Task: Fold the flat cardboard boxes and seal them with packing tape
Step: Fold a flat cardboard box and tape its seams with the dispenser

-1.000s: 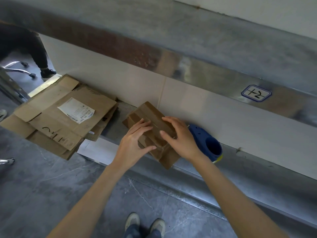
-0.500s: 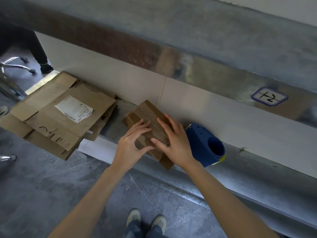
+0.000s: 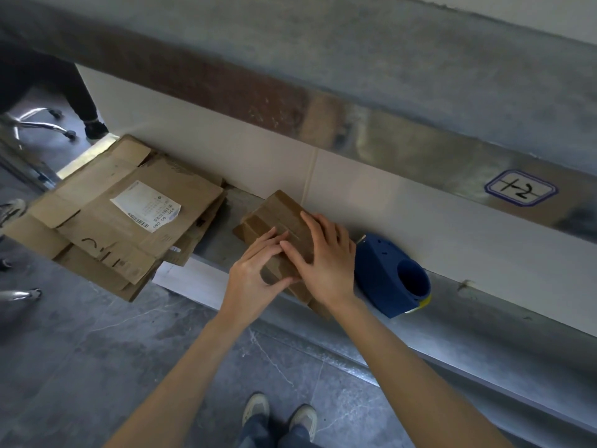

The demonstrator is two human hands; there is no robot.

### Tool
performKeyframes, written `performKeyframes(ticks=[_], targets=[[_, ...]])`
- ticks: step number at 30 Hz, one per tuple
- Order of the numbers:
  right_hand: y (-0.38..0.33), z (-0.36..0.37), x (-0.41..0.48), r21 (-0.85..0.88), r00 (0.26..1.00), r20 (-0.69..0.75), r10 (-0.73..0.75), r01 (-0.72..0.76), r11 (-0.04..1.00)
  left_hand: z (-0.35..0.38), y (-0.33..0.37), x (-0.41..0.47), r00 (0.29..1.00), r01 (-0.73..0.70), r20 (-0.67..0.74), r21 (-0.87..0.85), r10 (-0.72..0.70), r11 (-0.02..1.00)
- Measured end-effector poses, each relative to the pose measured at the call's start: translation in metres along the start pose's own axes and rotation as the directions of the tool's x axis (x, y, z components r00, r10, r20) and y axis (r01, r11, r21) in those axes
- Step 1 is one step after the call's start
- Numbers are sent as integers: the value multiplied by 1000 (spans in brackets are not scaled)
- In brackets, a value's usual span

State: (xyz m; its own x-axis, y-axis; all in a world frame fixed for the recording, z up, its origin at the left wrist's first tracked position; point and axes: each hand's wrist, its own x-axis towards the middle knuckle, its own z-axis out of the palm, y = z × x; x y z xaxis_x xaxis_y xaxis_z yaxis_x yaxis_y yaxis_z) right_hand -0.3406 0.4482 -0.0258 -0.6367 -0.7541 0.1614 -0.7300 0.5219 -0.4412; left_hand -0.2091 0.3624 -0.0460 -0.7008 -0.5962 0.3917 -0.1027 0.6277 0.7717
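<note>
Small cardboard box (image 3: 277,211) is lying on the bench (image 3: 484,318) beside the blue tape dispenser (image 3: 387,273), with the left hand (image 3: 255,273) pinching its near edge and the right hand (image 3: 326,257) pressing flat on top. Easing that pressure before taping is likely to let the flaps spring open.

Chair base (image 3: 45,126) at far left, handwritten label (image 3: 520,188) on metal rail (image 3: 403,147)
</note>
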Motion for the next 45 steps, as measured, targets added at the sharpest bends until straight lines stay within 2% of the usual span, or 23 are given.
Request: performKeyframes(ticks=[6, 11, 15, 18, 20, 22, 25, 28, 33, 36, 39, 45], targets=[[7, -6, 0, 134, 999, 43, -31, 25, 991, -30, -13, 19, 1000, 19, -14, 82, -18, 996], [14, -19, 7, 260, 983, 128, -130, 93, 961, -43, -27, 26, 994, 54, 85, 179, -70, 982], [15, -25, 2, 178, 991, -17, -135, 136, 975, -42, -23, 14, 996, 87, -16, 132, -86, 987], [17, -25, -15, 179, 986, -132, -101, 124, 976, -37, -18, 4, 989, 120, -102, 120, -108, 986], [20, -22, -26, 178, 988, -122, -97, 117, 977, -36, -15, -3, 981, 147, -142, 109, -131, 983], [24, -18, -30, 177, 997, -46, -66, 73, 981, -36, -15, -9, 980, 146, -150, 108, -129, 983], [28, -18, -25, 264, 997, 70, 9, -27, 964, -43, -18, -15, 992, 105, -77, 109, -97, 988], [32, -25, -17, 325, 990, 138, -4, -42, 945, -61, -23, -6, 994, 93, 50, 140, -100, 986], [35, -30, -10, 352, 972, 234, -23, -62, 934, -86, -37, 16, 921, 242, 307, 30, -240, 970], [34, -29, -10, 349, 971, 235, -49, -37, 936, -93, -44, 17, 899, 251, 373, -13, -229, 968], [30, -23, -14, 286, 984, 168, -60, 9, 958, -94, -47, 4, 922, 236, 334, -87, -195, 968], [13, -5, -26, 251, 996, 65, -68, 49, 967, -91, -45, -31, 977, 190, 125, -143, -173, 971]])
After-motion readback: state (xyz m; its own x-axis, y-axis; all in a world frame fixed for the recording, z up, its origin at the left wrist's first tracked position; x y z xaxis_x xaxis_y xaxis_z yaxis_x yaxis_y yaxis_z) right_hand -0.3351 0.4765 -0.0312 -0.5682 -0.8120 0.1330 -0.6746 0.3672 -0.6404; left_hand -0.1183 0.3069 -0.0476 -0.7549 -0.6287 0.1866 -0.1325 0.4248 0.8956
